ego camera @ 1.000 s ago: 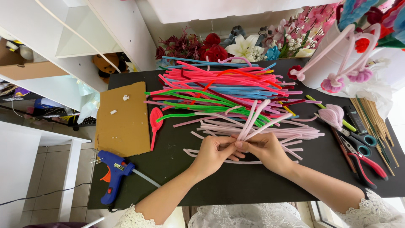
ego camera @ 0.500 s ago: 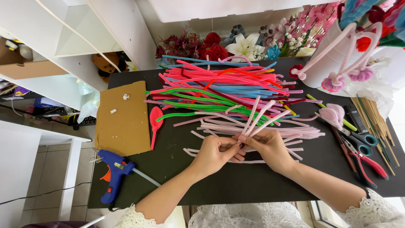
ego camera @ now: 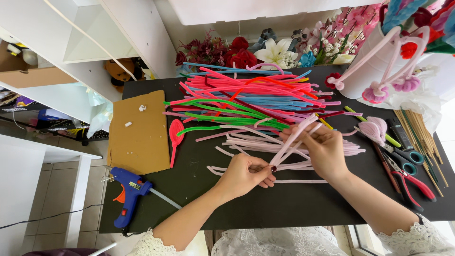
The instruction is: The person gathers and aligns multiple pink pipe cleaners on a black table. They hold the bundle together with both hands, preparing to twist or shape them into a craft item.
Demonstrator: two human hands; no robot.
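Left hand [ego camera: 244,174]: pinches the lower ends of pale pink pipe cleaners [ego camera: 290,142]
Right hand [ego camera: 320,147]: fingers closed round their upper part
Bundle: mid-table [ego camera: 284,208], slanting toward the far edge

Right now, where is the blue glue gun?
The blue glue gun lies at the table's near-left corner, just below the cardboard sheet, left of the left hand.

Fuzzy pale-pink pipe cleaners [ego camera: 294,147] (chenille-like nap); matt black table [ego camera: 199,189]; rough brown cardboard [ego camera: 140,132]; glossy blue plastic glue gun [ego camera: 127,192].
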